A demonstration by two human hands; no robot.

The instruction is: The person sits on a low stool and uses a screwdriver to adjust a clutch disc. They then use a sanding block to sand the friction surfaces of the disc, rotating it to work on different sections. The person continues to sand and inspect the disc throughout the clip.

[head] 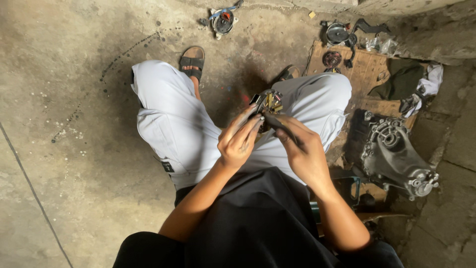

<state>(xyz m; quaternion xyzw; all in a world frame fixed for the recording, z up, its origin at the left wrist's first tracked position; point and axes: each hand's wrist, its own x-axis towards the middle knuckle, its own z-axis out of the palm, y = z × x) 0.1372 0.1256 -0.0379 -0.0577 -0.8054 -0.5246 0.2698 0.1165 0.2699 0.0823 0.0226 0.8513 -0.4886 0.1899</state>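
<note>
Two hands are working over my lap: my left hand (239, 141) is pinching a small electrical part with brass terminals (269, 102), and my right hand (302, 151) is clamping a thin dark tool (277, 124) against it. The part is hanging in the air above my knees, its long axis pointing away from me. I think greasy fingers could be slipping, dropping it onto the concrete floor (74, 124).

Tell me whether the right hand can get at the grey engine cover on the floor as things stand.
Probably yes, but not right away. The engine cover lies uncovered on the right hand's side, with nothing between them. That hand, though, grips a dark tool, working with the left hand on a small part.
</note>
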